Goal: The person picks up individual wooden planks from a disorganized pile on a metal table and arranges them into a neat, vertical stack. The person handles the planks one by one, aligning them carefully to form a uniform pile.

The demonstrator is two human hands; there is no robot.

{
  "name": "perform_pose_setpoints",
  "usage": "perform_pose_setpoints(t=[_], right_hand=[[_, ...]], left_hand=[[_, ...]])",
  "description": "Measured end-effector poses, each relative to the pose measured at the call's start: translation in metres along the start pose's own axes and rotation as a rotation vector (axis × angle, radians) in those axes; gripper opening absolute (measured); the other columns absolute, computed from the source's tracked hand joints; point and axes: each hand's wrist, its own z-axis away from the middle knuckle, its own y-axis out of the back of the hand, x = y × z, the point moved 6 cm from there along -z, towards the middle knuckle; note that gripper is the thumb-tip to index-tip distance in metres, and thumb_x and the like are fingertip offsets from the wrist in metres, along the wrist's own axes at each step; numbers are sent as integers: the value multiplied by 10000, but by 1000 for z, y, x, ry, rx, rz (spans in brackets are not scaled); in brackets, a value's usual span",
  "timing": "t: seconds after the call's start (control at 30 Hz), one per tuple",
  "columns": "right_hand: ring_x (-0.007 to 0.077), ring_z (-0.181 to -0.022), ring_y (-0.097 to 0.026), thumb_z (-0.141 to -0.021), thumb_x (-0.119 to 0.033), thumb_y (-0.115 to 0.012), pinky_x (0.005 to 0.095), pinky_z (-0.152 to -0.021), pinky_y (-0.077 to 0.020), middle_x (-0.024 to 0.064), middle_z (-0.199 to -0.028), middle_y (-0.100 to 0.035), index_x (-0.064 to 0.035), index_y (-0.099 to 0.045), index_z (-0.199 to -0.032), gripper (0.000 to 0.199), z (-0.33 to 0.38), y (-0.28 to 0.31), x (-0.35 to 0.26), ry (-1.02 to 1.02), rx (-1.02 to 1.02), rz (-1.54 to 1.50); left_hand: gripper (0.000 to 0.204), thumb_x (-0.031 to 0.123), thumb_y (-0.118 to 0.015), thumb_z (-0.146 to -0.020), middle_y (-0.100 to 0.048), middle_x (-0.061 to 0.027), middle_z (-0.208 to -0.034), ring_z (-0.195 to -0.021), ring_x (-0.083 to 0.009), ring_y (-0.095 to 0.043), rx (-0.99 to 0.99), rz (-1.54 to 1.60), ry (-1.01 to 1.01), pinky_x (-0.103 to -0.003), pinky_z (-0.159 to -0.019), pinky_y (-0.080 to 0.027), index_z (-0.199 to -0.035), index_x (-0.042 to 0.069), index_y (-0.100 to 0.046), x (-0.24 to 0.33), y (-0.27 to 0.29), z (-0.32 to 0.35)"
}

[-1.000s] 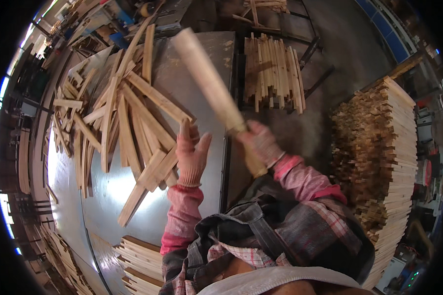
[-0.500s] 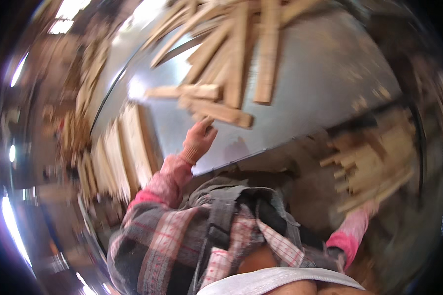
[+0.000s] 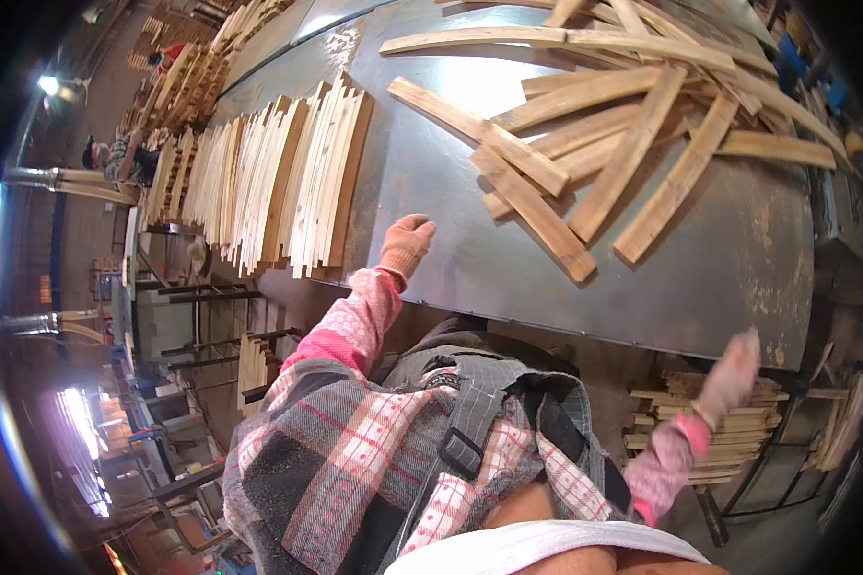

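Note:
My left hand, in a pinkish knit glove, hovers over the near part of a metal-topped table. Its fingers are curled together, with nothing seen in them. To its right lies a short wooden strip, apart from the hand, with another strip touching it. Beyond these, more wooden strips lie crossed in a loose heap. Motion blurs my right hand, also gloved, near the table's front right edge; its fingers are smeared and I see no strip in it.
Upright rows of wooden strips stand on the table's left side. Below the right edge is a stack of wood pieces on a metal frame. A person is at the far left, near more stacked wood.
My view has turned, so the heap now sits further right. My left hand is now apart from the short strip it was close to. My right hand has risen from the lower wood stack to the table edge.

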Motion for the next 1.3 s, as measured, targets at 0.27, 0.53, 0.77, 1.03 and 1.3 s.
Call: perform_pose_setpoints(t=[0.27,0.53,0.77,1.03,1.3], right_hand=[[354,-1273,-611,-923,-275,-711,454,-1063,-497,197,-1365,-632,-128,-495,-1503,637,49,-378,-309,565,-727,679],[375,-1166,-650,-838,-236,-724,451,-998,-511,219,-1218,-693,-63,-646,-1306,505,72,-413,-315,271,-997,735],[396,-1113,-659,-854,-276,-727,460,-976,-529,234,-1216,-680,-73,-640,-1333,527,197,-355,-282,142,-886,284],[405,-1148,-643,-884,-306,-683,471,-1012,-515,223,-1254,-653,-92,-617,-1365,530,306,-449,-373,441,-1490,478],[362,-1193,-614,-780,-497,-829,468,-983,-519,177,-1287,-611,-42,-333,-1561,1031,28,-520,-469,501,-483,901]], left_hand=[[368,160,-731,-886,-649,-76,-827,-701,-161,-620,-375,796,140,-324,-609,-511,-1212,3,-659,59,-85,-59],[482,291,-783,-760,-727,-197,-1024,-971,-299,-698,-437,248,124,-410,-860,-563,-1098,-37,-683,94,-53,-93],[386,294,-736,-891,-731,-158,-907,-785,-249,-707,19,487,-122,-390,-764,-580,-1097,-28,-685,57,87,-257],[800,261,-793,-789,-578,-263,-1312,-1224,-426,-607,-98,-422,-99,-488,-1028,-517,-1432,22,-382,84,55,-193],[673,238,-742,-798,-559,-238,-1353,-1236,-447,-594,80,-369,38,-492,-1036,-512,-1368,48,-439,78,115,-227]])
